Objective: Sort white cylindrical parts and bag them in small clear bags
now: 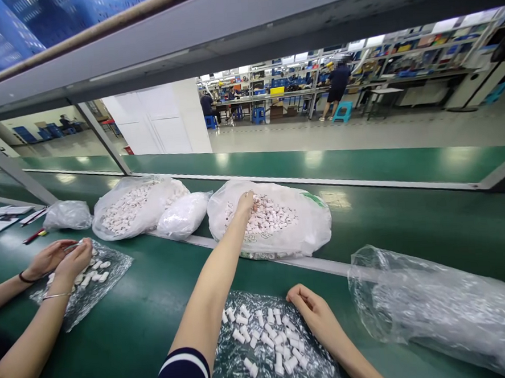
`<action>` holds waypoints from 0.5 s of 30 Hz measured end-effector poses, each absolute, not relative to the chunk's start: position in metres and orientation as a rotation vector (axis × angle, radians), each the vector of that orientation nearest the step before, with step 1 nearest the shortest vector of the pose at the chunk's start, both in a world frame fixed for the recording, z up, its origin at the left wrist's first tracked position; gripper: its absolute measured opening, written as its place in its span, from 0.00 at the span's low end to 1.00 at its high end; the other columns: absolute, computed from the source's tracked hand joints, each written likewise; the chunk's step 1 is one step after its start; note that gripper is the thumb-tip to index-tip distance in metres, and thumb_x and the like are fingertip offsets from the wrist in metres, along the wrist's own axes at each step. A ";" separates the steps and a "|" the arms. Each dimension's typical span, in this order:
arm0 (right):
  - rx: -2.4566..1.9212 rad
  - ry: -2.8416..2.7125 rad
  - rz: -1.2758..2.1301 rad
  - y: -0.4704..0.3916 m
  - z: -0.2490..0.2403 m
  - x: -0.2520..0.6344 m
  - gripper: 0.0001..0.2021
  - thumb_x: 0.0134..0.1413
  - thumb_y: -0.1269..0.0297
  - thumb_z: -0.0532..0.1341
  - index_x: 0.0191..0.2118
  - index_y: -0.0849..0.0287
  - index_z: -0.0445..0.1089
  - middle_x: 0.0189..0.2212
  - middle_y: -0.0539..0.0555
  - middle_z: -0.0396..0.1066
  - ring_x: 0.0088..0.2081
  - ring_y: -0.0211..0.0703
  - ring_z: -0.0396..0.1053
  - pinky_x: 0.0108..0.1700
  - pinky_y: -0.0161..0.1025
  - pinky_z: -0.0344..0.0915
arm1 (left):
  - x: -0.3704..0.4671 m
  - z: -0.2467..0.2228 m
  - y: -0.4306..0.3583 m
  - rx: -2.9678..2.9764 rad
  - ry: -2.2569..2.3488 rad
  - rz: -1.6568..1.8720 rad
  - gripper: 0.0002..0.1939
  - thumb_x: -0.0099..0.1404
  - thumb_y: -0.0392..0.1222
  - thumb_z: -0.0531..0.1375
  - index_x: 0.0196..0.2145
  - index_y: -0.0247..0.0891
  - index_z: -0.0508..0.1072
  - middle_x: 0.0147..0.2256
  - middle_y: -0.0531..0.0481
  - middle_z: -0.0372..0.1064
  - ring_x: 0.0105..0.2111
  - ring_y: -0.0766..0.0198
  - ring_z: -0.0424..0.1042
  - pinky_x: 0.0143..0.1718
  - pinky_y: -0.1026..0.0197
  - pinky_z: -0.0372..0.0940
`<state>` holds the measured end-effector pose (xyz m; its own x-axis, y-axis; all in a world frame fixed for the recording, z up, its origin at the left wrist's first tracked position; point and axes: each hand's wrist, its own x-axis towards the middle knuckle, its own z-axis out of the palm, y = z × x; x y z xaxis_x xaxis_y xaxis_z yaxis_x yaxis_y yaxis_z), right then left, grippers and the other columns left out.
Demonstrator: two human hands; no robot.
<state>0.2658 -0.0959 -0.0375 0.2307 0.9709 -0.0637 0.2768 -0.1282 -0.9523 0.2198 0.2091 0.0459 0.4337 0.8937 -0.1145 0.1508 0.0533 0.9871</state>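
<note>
My left hand (pixel 246 203) reaches into an open plastic bag (pixel 314 222) of small pinkish-white parts (pixel 273 215); its fingers are bent down at the parts, and what they hold, if anything, is hidden. Near the right edge of a clear plastic sheet (pixel 233 367), my right hand (pixel 308 305) rests with its fingers curled in, and nothing shows clearly inside them. Several white cylindrical pieces (pixel 268 339) lie scattered on that sheet, between my forearms.
At the left, another person's hands (pixel 64 260) work over a sheet with white pieces. Filled bags (pixel 128 211) stand left of mine. A large clear plastic bundle (pixel 447 302) lies right. A shelf beam (pixel 242 24) crosses overhead.
</note>
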 end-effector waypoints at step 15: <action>-1.650 -1.271 0.829 -0.100 -0.005 0.253 0.17 0.64 0.48 0.52 0.33 0.56 0.65 0.24 0.46 0.57 0.25 0.38 0.55 0.28 0.34 0.53 | 0.105 0.045 0.027 0.552 0.517 0.550 0.13 0.71 0.46 0.52 0.35 0.33 0.67 0.24 0.54 0.57 0.15 0.78 0.49 0.10 0.75 0.40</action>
<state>0.2532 -0.0998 -0.0053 0.2567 0.9665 0.0033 0.3872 -0.0998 -0.9166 0.1055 0.0268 0.0450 0.7352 0.6059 -0.3038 -0.3410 0.7180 0.6068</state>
